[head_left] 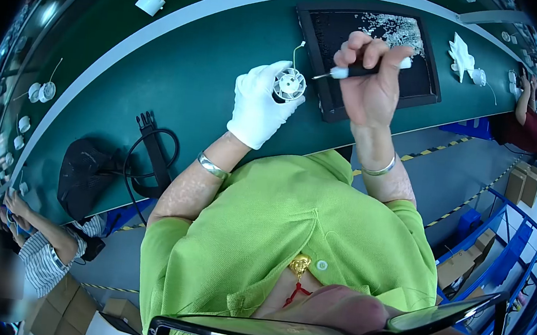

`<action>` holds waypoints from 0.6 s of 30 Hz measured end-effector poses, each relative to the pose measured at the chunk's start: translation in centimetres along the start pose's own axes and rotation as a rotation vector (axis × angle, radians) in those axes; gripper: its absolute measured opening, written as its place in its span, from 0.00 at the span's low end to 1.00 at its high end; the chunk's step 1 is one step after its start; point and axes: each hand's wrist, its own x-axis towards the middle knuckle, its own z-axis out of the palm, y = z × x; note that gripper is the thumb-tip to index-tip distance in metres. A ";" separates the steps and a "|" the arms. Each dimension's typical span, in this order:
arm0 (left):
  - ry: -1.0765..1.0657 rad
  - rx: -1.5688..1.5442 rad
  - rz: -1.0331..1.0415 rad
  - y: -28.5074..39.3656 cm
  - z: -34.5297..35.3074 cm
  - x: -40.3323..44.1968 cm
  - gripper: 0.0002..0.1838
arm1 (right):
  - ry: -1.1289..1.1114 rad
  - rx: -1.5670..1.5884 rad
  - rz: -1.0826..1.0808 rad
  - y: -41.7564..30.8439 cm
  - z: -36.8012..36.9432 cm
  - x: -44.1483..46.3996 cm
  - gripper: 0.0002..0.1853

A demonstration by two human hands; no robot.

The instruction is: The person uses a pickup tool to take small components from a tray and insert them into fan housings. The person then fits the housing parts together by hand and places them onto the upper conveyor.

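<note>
- Bench [215,52]: one, green; both forearms reach forward over it, elbows bent.
- Tray [422,79]: one, black, lying on the bench beneath the right hand.
- Right hand [373,87]: bare, raised in front of the tray, palm turned towards the camera, fingers curled and clamped on the screwdriver.
- Left hand [255,105]: in a white glove, held over the bench to the left of the tray, fingers closed around the fan.
- Screwdriver [355,70]: one, in the right hand; its tip points at the fan, just beside it. Contact not seen.
- Fan [291,84]: one held, white, open face towards the camera; one wire rises from it.
- Bracelets [214,165]: two, one on each wrist.
- Small pieces [392,28]: many, in the tray's far part; too small to count.
</note>
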 end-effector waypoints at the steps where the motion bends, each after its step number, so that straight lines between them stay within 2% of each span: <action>1: 0.001 -0.008 -0.009 0.1 0.0 0.0 0.31 | 0.000 0.000 0.007 0.8 0.3 -0.1 0.30; 4: 0.010 -0.021 -0.030 0.2 0.1 0.0 0.30 | -0.015 0.098 0.095 2.7 0.2 -0.4 0.28; 8: 0.020 -0.041 -0.044 -0.3 0.6 -0.1 0.28 | -0.151 0.014 -0.008 4.7 -0.4 -0.4 0.27; 14: 0.022 -0.025 -0.007 -0.3 0.3 0.3 0.30 | -0.164 0.067 0.021 5.5 -0.4 -0.4 0.25; 18: 0.086 -0.022 0.044 -0.5 0.6 0.5 0.24 | -0.169 -0.030 0.021 6.0 -0.7 -0.6 0.24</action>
